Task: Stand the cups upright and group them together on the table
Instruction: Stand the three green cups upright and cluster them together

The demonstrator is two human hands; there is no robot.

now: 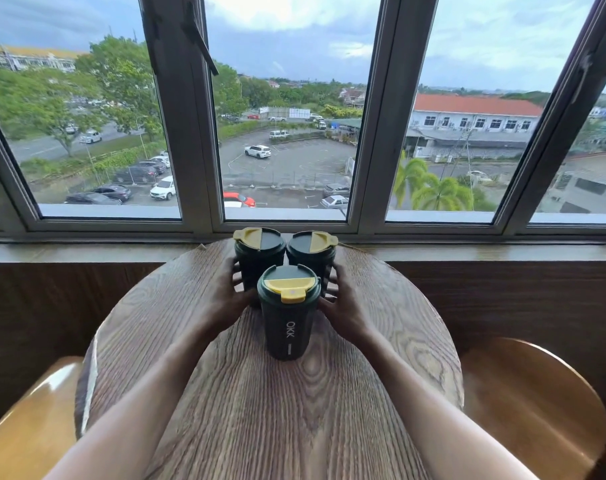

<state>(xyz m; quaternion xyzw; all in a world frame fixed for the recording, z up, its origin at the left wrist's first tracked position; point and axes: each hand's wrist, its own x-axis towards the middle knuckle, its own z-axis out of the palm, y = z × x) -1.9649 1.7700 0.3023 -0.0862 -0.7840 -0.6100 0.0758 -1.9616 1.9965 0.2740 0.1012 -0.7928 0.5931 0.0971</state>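
Three dark green travel cups with yellow lid flaps stand upright in a tight cluster on the round wooden table (266, 410). The near cup (288, 317) carries white lettering on its side. Behind it stand the back left cup (258, 252) and the back right cup (312, 252), close to the window sill. My left hand (230, 296) wraps the left side of the back left cup, fingers curled on its wall. My right hand (343, 303) presses on the right side of the back right cup in the same way. Both forearms reach in over the table.
A wide window (287, 116) with grey frames and a sill runs right behind the table's far edge. A wood-panelled wall lies below the sill. Two glossy wooden stools, one stool (27, 427) at the left and another stool (533, 403) at the right, flank the table.
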